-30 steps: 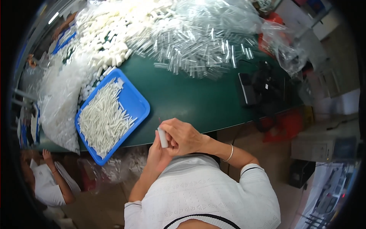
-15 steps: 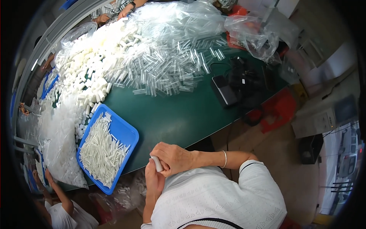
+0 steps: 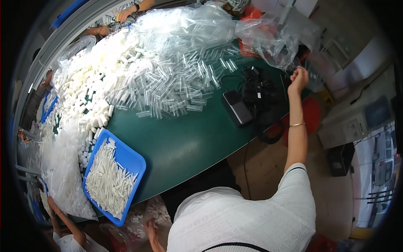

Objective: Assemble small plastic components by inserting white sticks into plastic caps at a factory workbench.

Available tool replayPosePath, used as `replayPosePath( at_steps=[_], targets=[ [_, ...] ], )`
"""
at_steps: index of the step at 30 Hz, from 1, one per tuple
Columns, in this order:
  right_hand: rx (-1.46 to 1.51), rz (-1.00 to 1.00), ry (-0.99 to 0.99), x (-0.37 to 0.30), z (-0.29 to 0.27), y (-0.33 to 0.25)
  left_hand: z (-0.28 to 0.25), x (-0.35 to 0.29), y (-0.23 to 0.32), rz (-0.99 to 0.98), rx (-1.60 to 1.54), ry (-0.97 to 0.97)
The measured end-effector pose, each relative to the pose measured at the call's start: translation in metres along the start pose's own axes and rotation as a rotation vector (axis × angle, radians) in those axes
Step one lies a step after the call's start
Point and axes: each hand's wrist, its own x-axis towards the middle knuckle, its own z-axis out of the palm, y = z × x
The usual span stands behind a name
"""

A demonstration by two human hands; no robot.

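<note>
My right arm stretches far out to the right, past the table's edge. My right hand (image 3: pixel 299 80) is closed with curled fingers beside a clear plastic bag (image 3: pixel 273 46); what it holds, if anything, is hidden. Low down by my lap is my left hand (image 3: pixel 152 230), its fingers loosely apart and nothing visible in them. Next to it, below the table edge, lies a clear bag with white cylindrical pieces (image 3: pixel 157 210). A blue tray (image 3: pixel 136 157) holds many thin white sticks (image 3: pixel 109 180) at the table's near left.
The green table (image 3: pixel 176 147) carries heaps of clear tubes (image 3: pixel 168 88) and white cylinders (image 3: pixel 90 105). A grey-black device (image 3: pixel 238 108) and a black bag (image 3: pixel 262 90) lie at the right. Other people's hands (image 3: pixel 124 14) work at the far side; another person sits lower left.
My hands, together before around a white cylinder, have parted. The right has swung out to the far right; the left has dropped beside the bag. The white cylinder is no longer visible between them.
</note>
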Motion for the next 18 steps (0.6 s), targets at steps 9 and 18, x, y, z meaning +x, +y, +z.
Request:
replayPosePath(
  at_steps=[9,18],
  targets=[
    [-0.386,0.683,0.018,0.162,-0.087,0.109,0.011,0.034,-0.024,-0.108,0.207,0.211],
    [-0.297,0.663,0.147,0.177,-0.077,0.143,-0.011,0.029,-0.033,-0.231,0.287,-0.117]
  ],
)
